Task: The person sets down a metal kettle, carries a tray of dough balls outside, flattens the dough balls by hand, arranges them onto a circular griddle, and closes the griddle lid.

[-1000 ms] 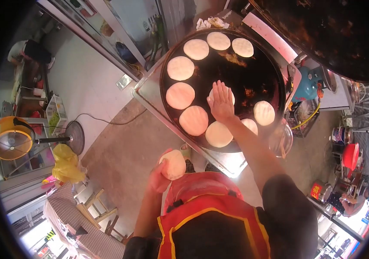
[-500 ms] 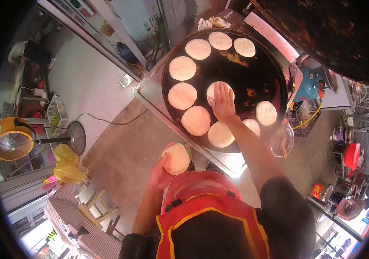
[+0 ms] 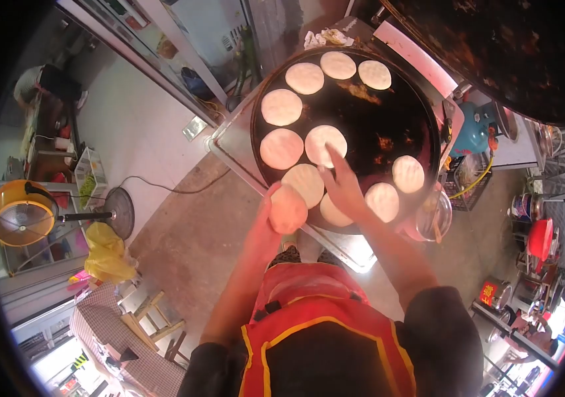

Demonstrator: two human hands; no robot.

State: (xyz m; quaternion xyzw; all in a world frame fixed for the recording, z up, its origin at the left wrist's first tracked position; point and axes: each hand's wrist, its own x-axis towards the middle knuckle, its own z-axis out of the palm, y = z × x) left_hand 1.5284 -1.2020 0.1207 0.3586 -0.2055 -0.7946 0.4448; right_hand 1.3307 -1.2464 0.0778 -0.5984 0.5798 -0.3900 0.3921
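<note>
Flat round dough discs lie in a ring on a large round black griddle [image 3: 388,112]. One more disc [image 3: 322,140] sits inside the ring, left of the griddle's middle. My right hand [image 3: 343,188] is over the near part of the griddle, fingers apart, with a fingertip at this inner disc's lower right edge; nothing is held in it. My left hand [image 3: 268,221] holds another dough disc [image 3: 288,210] in front of the griddle's near left edge. That disc partly overlaps a disc [image 3: 303,186] on the griddle in the view.
A dark raised lid [image 3: 501,53] fills the upper right. Right of the griddle stand a blue gas cylinder [image 3: 476,126] and a clear bowl [image 3: 433,221]. A yellow fan [image 3: 23,215], a yellow bag [image 3: 105,255] and a checked table [image 3: 114,331] are on the left.
My left hand has raised its disc toward the griddle. My right hand has come back off the inner disc's top, and that disc now lies slightly further left.
</note>
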